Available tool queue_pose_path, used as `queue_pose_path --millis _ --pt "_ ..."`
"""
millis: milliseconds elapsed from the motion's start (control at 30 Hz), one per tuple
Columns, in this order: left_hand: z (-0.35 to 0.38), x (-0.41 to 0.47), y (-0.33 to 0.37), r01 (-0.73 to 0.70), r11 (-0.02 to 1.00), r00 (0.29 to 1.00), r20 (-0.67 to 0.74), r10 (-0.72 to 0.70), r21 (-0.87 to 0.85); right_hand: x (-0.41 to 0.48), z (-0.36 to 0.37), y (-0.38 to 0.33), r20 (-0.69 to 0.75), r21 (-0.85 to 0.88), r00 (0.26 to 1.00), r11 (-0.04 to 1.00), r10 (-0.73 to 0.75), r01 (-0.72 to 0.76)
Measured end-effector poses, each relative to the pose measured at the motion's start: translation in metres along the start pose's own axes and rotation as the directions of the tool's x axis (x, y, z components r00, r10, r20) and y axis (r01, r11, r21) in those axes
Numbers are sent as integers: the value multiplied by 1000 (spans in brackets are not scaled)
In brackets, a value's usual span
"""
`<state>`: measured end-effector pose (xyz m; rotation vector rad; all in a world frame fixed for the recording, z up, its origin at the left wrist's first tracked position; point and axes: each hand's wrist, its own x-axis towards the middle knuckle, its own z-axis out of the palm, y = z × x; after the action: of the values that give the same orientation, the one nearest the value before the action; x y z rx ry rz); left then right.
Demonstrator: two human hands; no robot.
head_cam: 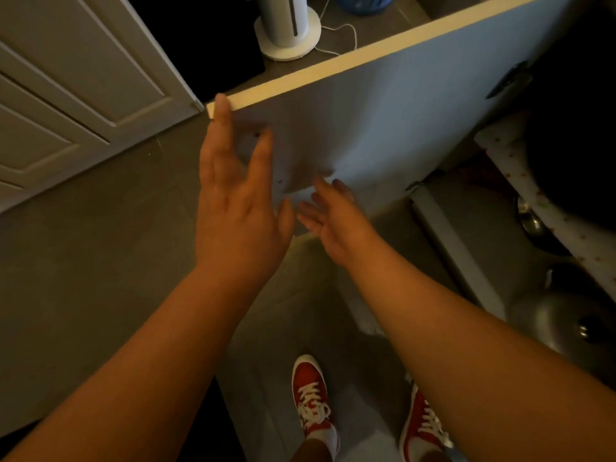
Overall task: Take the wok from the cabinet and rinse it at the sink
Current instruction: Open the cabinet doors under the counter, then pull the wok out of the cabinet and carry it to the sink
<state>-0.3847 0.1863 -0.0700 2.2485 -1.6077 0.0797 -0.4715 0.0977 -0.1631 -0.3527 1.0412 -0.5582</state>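
Round dark wok [573, 135] inside smooth white-doored cabinet [383, 121]; both hands' grip apart, empty.

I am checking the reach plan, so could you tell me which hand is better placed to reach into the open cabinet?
Probably the right hand: open, free, nearer the cabinet opening. The left hand touches the cabinet door edge.

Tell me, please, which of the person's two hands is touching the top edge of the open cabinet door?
The left hand: its fingertip rests on the cabinet door at its pale top edge. The right hand hangs lower, open, in front of the door face.
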Motion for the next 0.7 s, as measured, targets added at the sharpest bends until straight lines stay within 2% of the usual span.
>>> queue_pose_path --millis 100,167,200,267,333,433,533,633,700 --pt "15 -28 15 65 995 997 37 -63 -80 -25 -36 2 -46 -171 999 985 -17 9" --pt "32 -46 29 138 979 975 193 -108 -150 -41 -69 2 -72 -308 995 950 -72 46" --pt "41 -55 37 225 952 940 303 -156 -208 -48 -88 2 -82 -370 991 926 -104 66" --pt "62 -71 56 470 834 802 534 -268 -287 -63 -128 1 -102 -493 978 863 -184 111" --pt "85 -89 75 590 761 661 701 -266 -268 -77 -165 -2 -125 -583 956 799 -264 144" --pt "115 -110 107 576 787 548 819 -172 -220 -96 -214 -13 -166 -636 925 754 -343 165" --pt "139 -118 142 585 786 471 873 -126 -202 -118 -256 -31 -194 -703 886 690 -421 173" --pt "157 -114 182 578 789 435 897 -83 -208 -139 -293 -52 -197 -829 836 542 -512 137" --pt "167 -108 211 562 795 437 898 -50 -229 -152 -313 -69 -179 -923 818 381 -546 52"
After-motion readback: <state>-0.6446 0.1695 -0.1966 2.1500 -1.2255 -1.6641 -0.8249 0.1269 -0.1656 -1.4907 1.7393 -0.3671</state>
